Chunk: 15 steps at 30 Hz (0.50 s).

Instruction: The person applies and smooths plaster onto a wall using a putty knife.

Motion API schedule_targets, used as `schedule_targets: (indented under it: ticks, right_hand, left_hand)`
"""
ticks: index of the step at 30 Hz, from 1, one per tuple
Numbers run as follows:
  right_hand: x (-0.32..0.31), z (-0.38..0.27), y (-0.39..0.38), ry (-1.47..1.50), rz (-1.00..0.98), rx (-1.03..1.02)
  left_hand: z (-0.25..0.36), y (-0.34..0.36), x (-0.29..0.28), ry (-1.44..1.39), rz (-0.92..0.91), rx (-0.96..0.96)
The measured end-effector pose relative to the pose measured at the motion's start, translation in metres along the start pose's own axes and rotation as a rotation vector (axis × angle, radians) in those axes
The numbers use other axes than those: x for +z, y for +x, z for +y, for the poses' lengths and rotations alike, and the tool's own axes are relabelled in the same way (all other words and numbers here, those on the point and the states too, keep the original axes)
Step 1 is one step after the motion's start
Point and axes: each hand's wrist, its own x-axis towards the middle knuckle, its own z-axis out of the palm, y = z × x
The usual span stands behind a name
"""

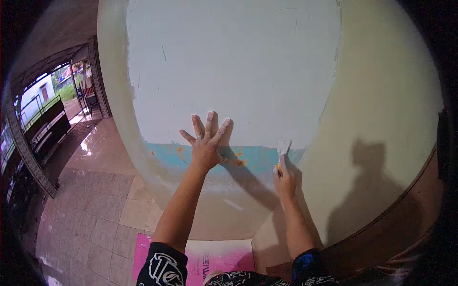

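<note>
My left hand [207, 145] is spread flat against the wall, its fingertips dusted white and resting on the white-coated area [229, 71]. In my right hand [285, 178] is a putty knife [283, 145] with a yellow handle and a whitened blade. The blade meets the wall at the lower right edge of the white coat. Below that coat runs a turquoise band [262, 155] with orange-brown patches, crossed by both hands. Part of the putty knife's handle is hidden by my fingers.
Pale yellow wall [377, 81] continues on the right, bearing my shadow. A pink and white printed sheet [224, 252] lies below at the wall's foot. Tiled floor [95, 209] stretches left toward an open doorway [57, 93] and a dark bench [50, 124].
</note>
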Motion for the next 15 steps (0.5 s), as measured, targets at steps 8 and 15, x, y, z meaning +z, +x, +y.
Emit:
schedule_targets:
  ticks: [8,15]
  right_hand:
    - [-0.016,-0.05,0.076,0.204,-0.264,0.394]
    - [0.005,-0.027,0.024,0.088,-0.179,0.157]
  left_hand:
    - [-0.049,-0.024,0.001,0.136,0.006,0.086]
    - [-0.042,-0.034,0.008,0.123,0.023,-0.083]
